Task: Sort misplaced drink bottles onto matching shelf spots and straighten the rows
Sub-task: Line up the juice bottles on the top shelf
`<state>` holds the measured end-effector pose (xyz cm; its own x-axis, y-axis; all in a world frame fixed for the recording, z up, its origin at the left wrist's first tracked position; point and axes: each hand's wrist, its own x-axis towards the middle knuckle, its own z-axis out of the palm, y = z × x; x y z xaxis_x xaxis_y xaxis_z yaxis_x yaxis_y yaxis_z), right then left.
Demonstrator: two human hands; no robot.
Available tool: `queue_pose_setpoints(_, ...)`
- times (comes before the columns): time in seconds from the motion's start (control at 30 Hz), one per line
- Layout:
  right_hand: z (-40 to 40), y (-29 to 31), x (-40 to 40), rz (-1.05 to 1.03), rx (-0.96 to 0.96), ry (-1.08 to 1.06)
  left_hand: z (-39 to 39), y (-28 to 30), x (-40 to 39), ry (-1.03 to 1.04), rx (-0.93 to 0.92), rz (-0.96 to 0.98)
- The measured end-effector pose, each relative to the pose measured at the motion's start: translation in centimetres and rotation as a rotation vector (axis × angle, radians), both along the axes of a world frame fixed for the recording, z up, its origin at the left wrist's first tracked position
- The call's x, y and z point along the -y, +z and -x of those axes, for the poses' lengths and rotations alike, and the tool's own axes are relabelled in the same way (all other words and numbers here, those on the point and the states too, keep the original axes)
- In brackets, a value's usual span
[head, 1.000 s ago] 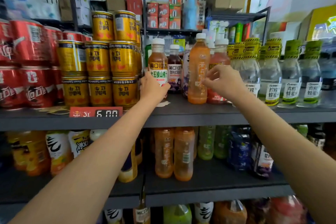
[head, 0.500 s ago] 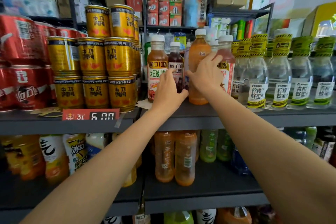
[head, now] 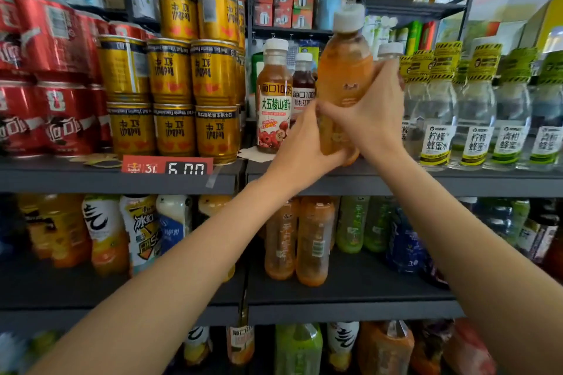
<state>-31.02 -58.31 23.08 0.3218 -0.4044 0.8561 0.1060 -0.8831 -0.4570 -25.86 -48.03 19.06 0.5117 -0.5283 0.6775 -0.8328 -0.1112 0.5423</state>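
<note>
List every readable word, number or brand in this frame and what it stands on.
"6.00": red price tag on the upper shelf edge.
"Red Bull Vitamin Functional": gold cans, printed upside down.
"大五棱山楂汁" and "100%": hawthorn juice bottle.
"柠檬蜂蜜水": clear honey water bottles.
"冰红": bottle on the lower shelf.
Held orange bottle, red cans: too blurred to read.

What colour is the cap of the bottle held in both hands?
White, on the orange bottle; head view.
</note>
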Motion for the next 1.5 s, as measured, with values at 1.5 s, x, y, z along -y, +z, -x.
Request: queue_pose_setpoints(1.5, 2.7, -21.6, 6.3, -0.86, -0.817, 0.55, 0.3, -17.7, 1.7, 0.026, -0.444, -0.282)
